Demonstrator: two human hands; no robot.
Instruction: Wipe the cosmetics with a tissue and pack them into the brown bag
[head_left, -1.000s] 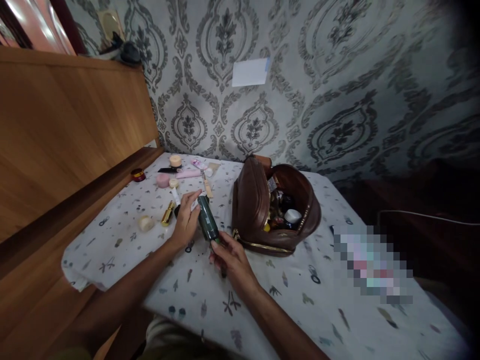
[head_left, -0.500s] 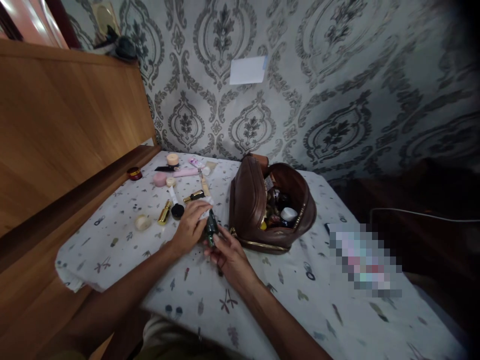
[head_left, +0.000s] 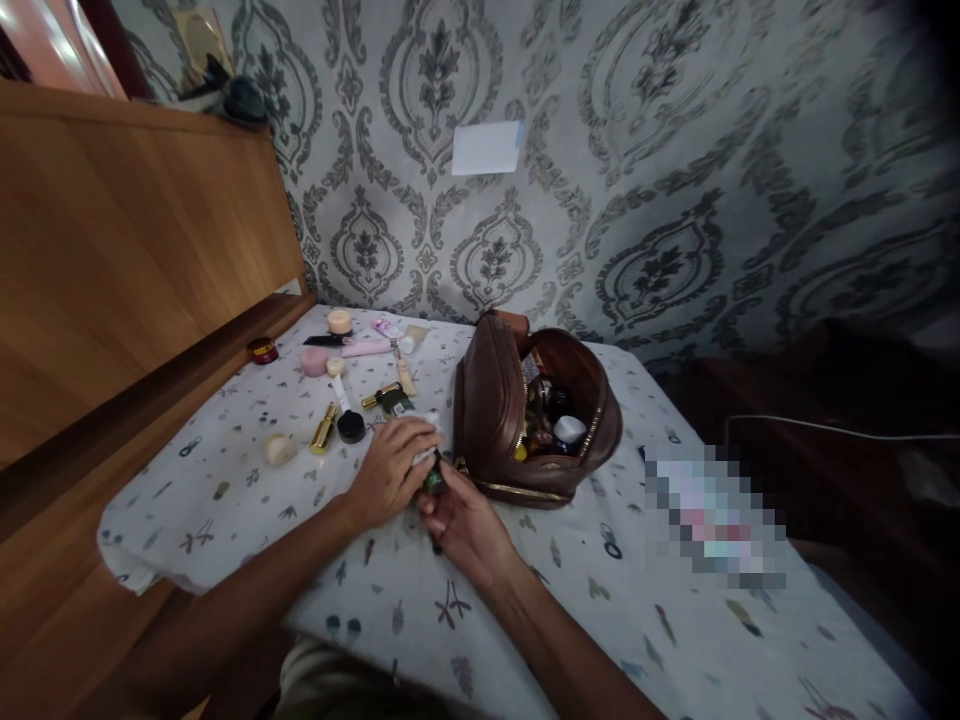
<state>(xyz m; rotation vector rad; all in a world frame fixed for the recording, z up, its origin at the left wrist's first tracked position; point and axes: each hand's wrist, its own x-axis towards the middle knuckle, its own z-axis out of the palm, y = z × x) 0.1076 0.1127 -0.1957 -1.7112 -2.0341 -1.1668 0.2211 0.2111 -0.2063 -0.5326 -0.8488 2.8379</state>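
My left hand (head_left: pixel 390 468) is closed around a crumpled white cloth or tissue (head_left: pixel 426 428), which it presses against a small dark green bottle (head_left: pixel 435 480). Most of that bottle is hidden by the fingers. My right hand (head_left: pixel 469 525) grips the bottle's lower end from the right. Just beyond my left hand lies a dark green item (head_left: pixel 397 404) with a white label, beside a black-and-gold tube (head_left: pixel 381 394). A gold lipstick tube (head_left: pixel 324 430) and a round black-lidded jar (head_left: pixel 350 427) are to the left.
An open brown cosmetics bag (head_left: pixel 487 410) full of small containers stands right of my hands. Farther back lie a pink tube (head_left: pixel 366 348), a pink jar (head_left: pixel 313 361) and a peach-lidded jar (head_left: pixel 340 321). A cream jar (head_left: pixel 280 449) and dark red jar (head_left: pixel 262 350) sit leftward.
My left hand has slid down over the bottle with the white cloth, covering more of it. The labelled green item behind the hand now shows. The view has shifted slightly.
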